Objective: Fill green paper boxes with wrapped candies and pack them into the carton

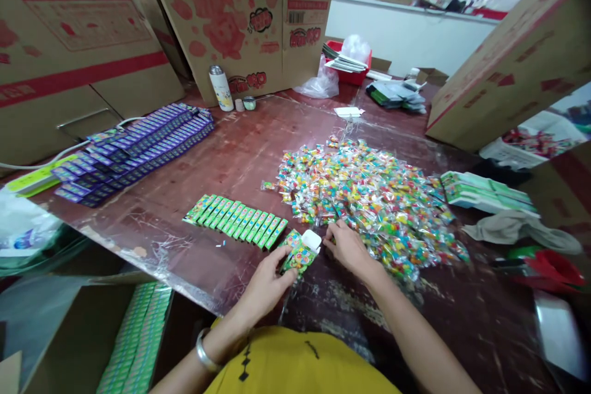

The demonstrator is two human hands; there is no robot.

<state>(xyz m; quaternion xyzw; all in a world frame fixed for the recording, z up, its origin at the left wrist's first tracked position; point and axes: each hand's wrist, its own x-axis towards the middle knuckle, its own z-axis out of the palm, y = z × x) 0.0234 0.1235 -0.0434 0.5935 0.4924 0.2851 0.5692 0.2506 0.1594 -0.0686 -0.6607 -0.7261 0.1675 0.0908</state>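
My left hand (pixel 272 280) grips a small green printed candy box (pixel 302 255), whose white end flap stands raised toward the pile. Just to its right, my right hand (pixel 346 245) is at the near left edge of a wide heap of clear-wrapped colourful candies (pixel 364 184). Its fingers are bent and pinched together, and what they hold, if anything, is hidden. A slanted row of closed green boxes (pixel 237 220) lies on the dark red table (pixel 249 154), left of the box in my hand.
Stacked purple boxes (pixel 138 144) lie at the left, by a yellow-green power strip (pixel 37 175). A flask (pixel 221 88) stands before large cartons (pixel 240 18). Flat green cartons (pixel 489 192) and a grey cloth (pixel 524 231) lie right. Below left, an open carton (pixel 69 332) holds green boxes.
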